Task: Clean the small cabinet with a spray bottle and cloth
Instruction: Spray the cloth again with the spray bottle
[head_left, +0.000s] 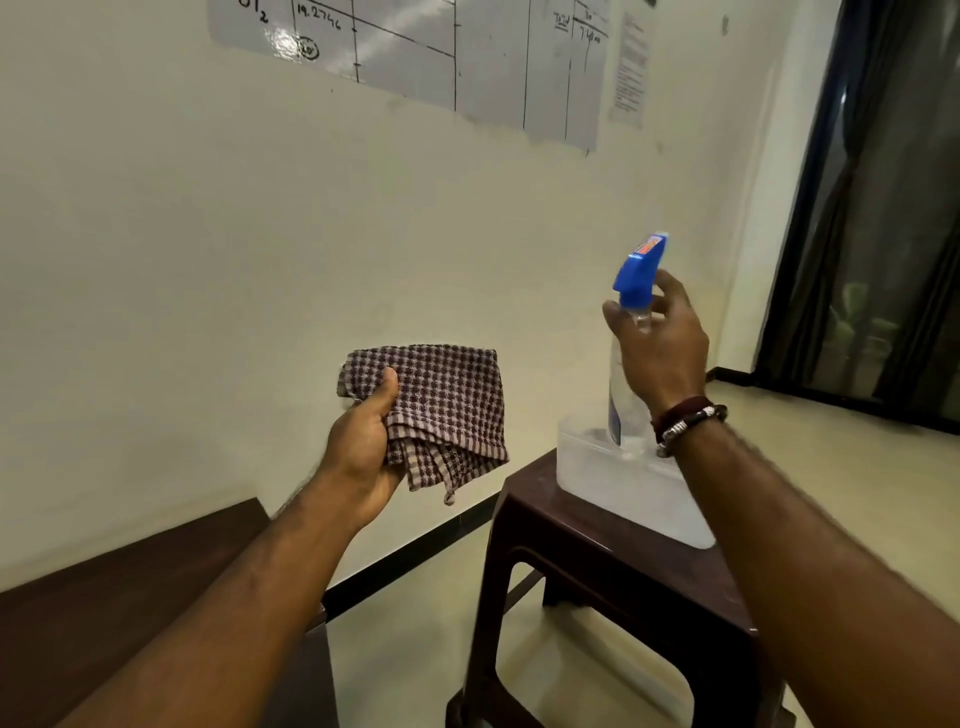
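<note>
My left hand (363, 447) grips a folded brown-and-white checked cloth (447, 405), held up in front of the wall. My right hand (660, 353) is around the neck of a clear spray bottle (623, 400) with a blue trigger head. The bottle stands upright in a translucent white plastic tub (613, 483). My thumb and fingers curl round the neck just under the blue head. The dark brown top of the small cabinet (130, 597) shows at the lower left, under my left forearm.
The tub sits on a dark brown plastic stool (623, 571) on the pale floor. A cream wall with a whiteboard sheet (441, 52) stands ahead. A dark window with curtains (883, 234) is at the right.
</note>
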